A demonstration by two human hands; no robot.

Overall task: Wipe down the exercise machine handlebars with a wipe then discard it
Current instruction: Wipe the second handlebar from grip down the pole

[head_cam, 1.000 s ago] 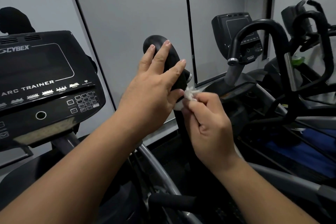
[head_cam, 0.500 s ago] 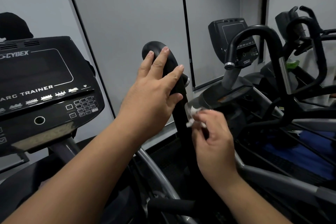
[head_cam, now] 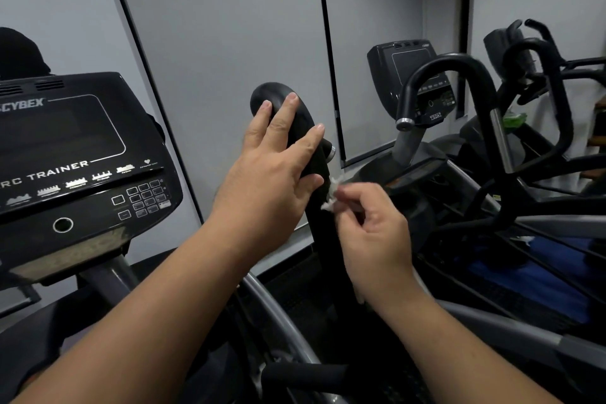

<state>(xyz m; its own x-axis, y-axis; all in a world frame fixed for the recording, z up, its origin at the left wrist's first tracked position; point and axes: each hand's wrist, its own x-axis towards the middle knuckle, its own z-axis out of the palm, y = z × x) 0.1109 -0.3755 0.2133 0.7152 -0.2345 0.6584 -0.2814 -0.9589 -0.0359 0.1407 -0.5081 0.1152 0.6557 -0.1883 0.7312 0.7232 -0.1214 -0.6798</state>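
Wiping the handlebar, wipe held against the black stem just below the grip

The left hand [head_cam: 278, 174] rests flat on the handlebar [head_cam: 296, 128], fingers straight and spread over its grip, steadying it; the right hand [head_cam: 373, 233] pinches a small crumpled wipe [head_cam: 333, 195] between thumb and fingertips, the wipe touching or just beside the bar under the left hand; the step in hand looks like wiping, not discarding; next the wipe likely needs dragging along the stem, the left hand moving off so the grip can be reached.
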